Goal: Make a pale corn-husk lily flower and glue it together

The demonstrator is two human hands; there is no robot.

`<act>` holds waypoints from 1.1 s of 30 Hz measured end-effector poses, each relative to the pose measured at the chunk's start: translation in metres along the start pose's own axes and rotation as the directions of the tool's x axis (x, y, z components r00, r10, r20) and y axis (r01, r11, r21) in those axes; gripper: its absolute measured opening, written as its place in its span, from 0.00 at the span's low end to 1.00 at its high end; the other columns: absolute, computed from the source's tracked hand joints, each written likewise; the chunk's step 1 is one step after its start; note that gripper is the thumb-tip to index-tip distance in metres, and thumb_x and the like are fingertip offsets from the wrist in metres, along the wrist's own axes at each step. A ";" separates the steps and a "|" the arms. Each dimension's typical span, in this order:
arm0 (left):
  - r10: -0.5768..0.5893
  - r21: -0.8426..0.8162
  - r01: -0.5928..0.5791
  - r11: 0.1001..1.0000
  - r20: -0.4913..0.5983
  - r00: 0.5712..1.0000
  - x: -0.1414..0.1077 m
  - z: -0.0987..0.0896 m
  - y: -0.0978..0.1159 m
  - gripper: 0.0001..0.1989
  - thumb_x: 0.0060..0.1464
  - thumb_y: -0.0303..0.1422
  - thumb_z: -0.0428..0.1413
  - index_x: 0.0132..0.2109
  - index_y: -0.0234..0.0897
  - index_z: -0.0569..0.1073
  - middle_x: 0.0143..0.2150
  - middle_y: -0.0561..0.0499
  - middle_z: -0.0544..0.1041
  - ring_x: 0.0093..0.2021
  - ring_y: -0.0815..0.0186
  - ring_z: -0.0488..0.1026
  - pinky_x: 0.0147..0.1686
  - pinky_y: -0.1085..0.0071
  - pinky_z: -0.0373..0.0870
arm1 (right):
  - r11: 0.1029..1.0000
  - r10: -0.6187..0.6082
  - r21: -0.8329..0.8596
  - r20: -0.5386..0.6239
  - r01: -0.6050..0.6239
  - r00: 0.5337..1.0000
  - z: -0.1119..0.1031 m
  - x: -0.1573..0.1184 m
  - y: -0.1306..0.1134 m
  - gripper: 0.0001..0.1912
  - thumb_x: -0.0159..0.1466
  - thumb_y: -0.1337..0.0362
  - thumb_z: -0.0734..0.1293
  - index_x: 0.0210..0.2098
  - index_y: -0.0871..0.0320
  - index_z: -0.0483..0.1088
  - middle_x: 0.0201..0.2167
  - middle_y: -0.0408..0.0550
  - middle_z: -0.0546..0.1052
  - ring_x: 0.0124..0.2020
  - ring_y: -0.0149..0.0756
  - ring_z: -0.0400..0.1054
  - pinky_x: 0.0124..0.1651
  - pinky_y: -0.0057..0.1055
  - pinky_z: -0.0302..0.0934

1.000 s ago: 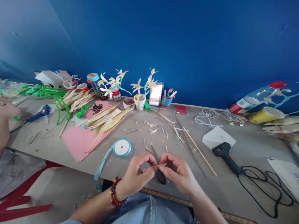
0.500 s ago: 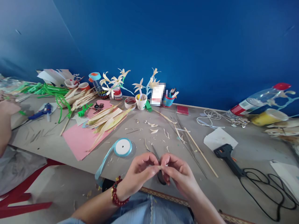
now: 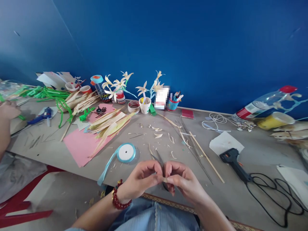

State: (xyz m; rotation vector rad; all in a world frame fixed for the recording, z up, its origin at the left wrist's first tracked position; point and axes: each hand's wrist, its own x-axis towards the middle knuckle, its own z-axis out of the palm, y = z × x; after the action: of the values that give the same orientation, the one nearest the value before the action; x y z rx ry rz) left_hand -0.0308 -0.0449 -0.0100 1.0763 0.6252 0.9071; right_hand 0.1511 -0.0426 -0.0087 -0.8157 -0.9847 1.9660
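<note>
My left hand (image 3: 146, 176) and my right hand (image 3: 181, 178) meet at the table's front edge. Thumbs and fingertips pinch a small pale piece of corn husk (image 3: 165, 179) between them; most of it is hidden by the fingers. Behind and below the hands is a pair of scissors (image 3: 159, 157), blades pointing away from me. Whether they lie on the table or hang from my right hand I cannot tell. To the left sits a roll of light blue ribbon (image 3: 126, 152), its loose end trailing toward the edge. Husk scraps (image 3: 158, 136) lie beyond my hands.
Corn husks (image 3: 113, 123) rest on pink paper (image 3: 78, 146). Husk flowers stand in a paper cup (image 3: 144, 106). Right of my hands are thin wires (image 3: 198, 154), a wooden stick (image 3: 209, 160) and a black glue gun (image 3: 237, 163) with its cord. At far left another person's hand (image 3: 11, 110) appears.
Both hands have come slightly lower and nearer to me, still pinching the small husk piece. The other person's hand at far left has shifted.
</note>
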 end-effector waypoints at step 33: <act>0.075 -0.433 -0.160 0.887 -0.207 0.976 0.006 0.014 -0.025 0.11 0.54 0.35 0.61 0.29 0.36 0.69 0.24 0.53 0.68 0.30 0.66 0.65 0.35 0.69 0.61 | 0.964 -0.055 0.256 -0.064 0.069 0.996 -0.002 0.006 0.006 0.12 0.56 0.57 0.70 0.25 0.60 0.69 0.18 0.38 0.65 0.13 0.23 0.52 0.14 0.20 0.52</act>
State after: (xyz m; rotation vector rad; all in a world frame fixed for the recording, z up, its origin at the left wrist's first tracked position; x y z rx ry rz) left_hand -0.0087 -0.0511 -0.0282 0.6215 0.4712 1.1994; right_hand 0.1478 -0.0393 -0.0163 -0.6817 -0.6938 1.9550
